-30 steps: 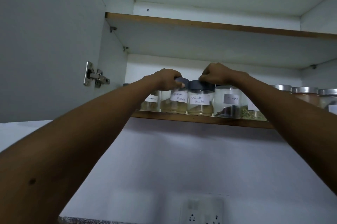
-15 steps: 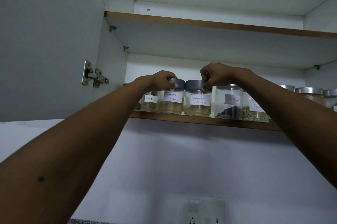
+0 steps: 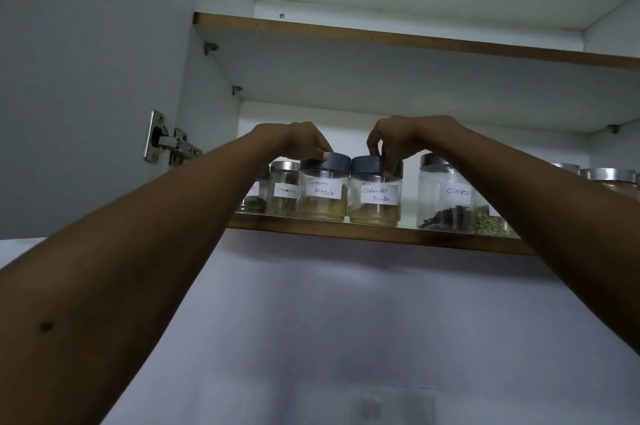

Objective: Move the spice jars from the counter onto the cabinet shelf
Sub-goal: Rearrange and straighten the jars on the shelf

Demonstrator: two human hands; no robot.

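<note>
**Head view.** Fingers (image 3: 322, 149) of the left hand (image 3: 304, 142) curl over the blue-grey lid of the Garam Masala jar (image 3: 323, 190). Fingertips (image 3: 373, 147) of the right hand (image 3: 405, 137) pinch the matching lid of the Coriander Powder jar (image 3: 375, 197). Each hand grips one jar; neither is spread open.

Both jars stand upright, side by side and touching or nearly so, at the front of the lower cabinet shelf (image 3: 381, 238) — apparently set down, not yet released.

Count on this shelf:
- two blue-lidded jars, both in hand
- silver-lidded jars — the Cinnamon jar (image 3: 284, 187), the Cloves jar (image 3: 445, 197), a half-hidden jar (image 3: 254, 199) at far left, a seed jar (image 3: 491, 222) behind the right forearm, and at least two far-right lids (image 3: 607, 174)

The counter is out of view, so the number of jars left to move cannot be told.
</note>
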